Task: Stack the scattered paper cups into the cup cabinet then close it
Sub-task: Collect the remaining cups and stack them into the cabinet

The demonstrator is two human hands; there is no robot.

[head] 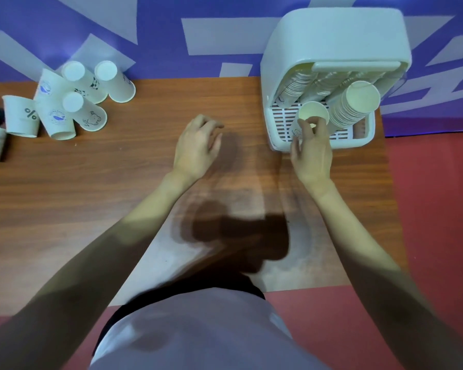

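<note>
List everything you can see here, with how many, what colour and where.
loose paper cups: about nine, white with prints, upside down at the table's far left
held cup: one, white, mouth up, at the cabinet's front
cup stacks: several, white, leaning inside the cabinet
cup cabinet: one, white, lid raised, table's far right
table: one, brown wood, centre
wall covering: purple with pale shapes, behind the table
floor: red, right and near side
left hand: one, empty, fingers curled above the table
right hand: one, gripping the held cup
</note>
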